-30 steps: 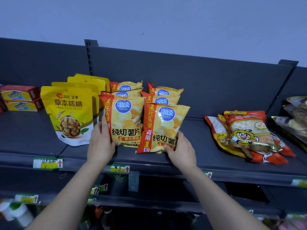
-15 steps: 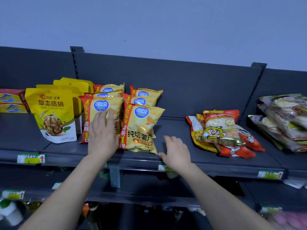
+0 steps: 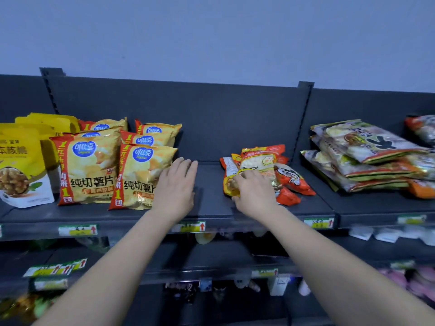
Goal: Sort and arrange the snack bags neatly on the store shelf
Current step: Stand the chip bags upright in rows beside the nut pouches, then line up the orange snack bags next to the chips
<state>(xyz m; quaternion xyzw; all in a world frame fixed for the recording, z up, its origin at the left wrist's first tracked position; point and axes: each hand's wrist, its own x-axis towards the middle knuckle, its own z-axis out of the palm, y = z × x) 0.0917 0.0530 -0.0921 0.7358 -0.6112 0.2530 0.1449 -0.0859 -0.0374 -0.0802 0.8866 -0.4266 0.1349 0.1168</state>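
Left hand (image 3: 175, 184) flat, fingers straight, against right edge of front chip bag (image 3: 141, 177). Farther right of that bag: right hand (image 3: 255, 191), fingers curled on orange snack pile (image 3: 292, 180).

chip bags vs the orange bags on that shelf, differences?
Chip bags stand upright in rows; orange bags lie in a loose heap. Chip bags are yellow with blue logos; orange bags orange-red. Right hand grips the orange bags; left hand, open, is by the chip bags. Same shelf.

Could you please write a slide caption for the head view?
Right hand grips the orange snack bags; left hand open beside potato chip bags.
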